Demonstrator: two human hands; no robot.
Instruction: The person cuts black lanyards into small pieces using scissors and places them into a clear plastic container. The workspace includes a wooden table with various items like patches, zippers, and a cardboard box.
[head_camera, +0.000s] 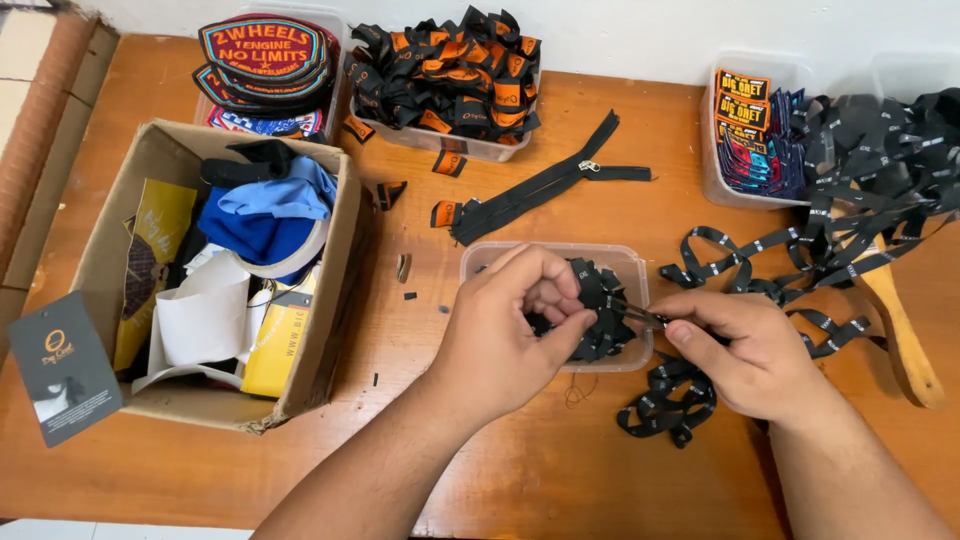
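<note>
Both forearms reach in from below; the left hand (510, 320) pinches a black label strip (600, 300) above the clear tub (640, 262), while the right hand (745, 350) grips small scissors (640, 316) closed on it. Judging by this, a label is being snipped off. Loose ribbon (780, 260) trails across the wooden table (560, 460); a cardboard box (330, 330) sits left.

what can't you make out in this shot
Head view, the only one:
- Tool in the right hand: small and dark, mostly hidden by the fingers, so its kind is unclear.
- Black label pinched by the left hand: its fold is covered by fingers.
- Clear tub: its contents sit behind both hands.
- Cardboard box: lower items are buried under cloth and paper.
- Ribbon pile: cut off by the right edge.
</note>
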